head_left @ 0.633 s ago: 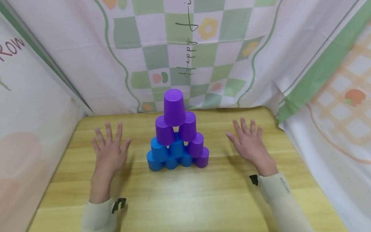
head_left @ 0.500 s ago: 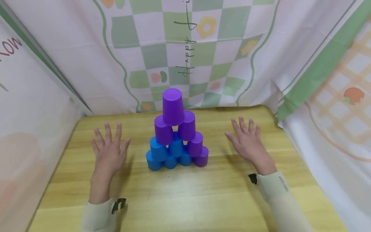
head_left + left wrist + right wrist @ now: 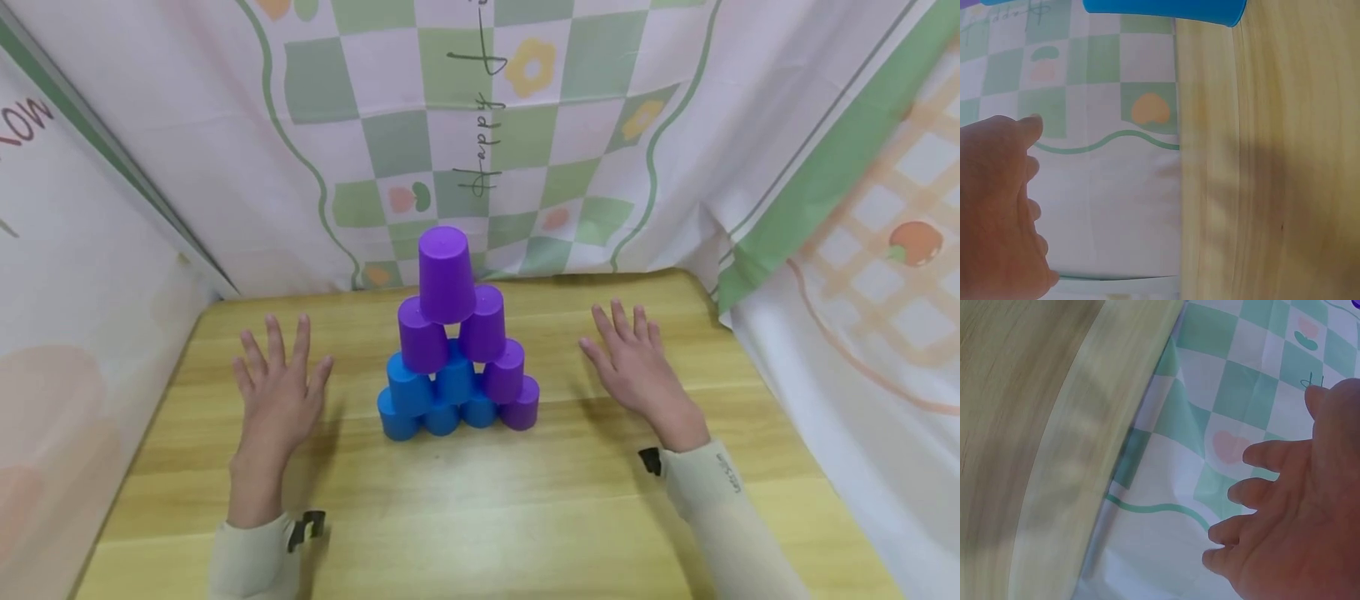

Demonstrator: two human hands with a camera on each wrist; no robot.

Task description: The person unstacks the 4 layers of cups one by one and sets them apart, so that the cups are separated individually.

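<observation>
A pyramid of upside-down plastic cups stands mid-table, four tiers high. Its bottom row has blue cups and one purple cup at the right end. Above that sit two blue cups and a purple one, then a pair of purple cups. A single purple cup crowns the stack. My left hand is held to the left of the pyramid, fingers spread, holding nothing. On the other side my right hand is likewise spread and apart from the cups. In the left wrist view a blue cup shows at the top edge.
The wooden table ends at the back against a hanging checked cloth. More cloth hangs at the right side, and a pale printed panel closes off the left.
The head view has shifted slightly. Both hands keep their spread pose beside the pyramid, with the right hand's fingers a little closer together. The cups stand as before.
</observation>
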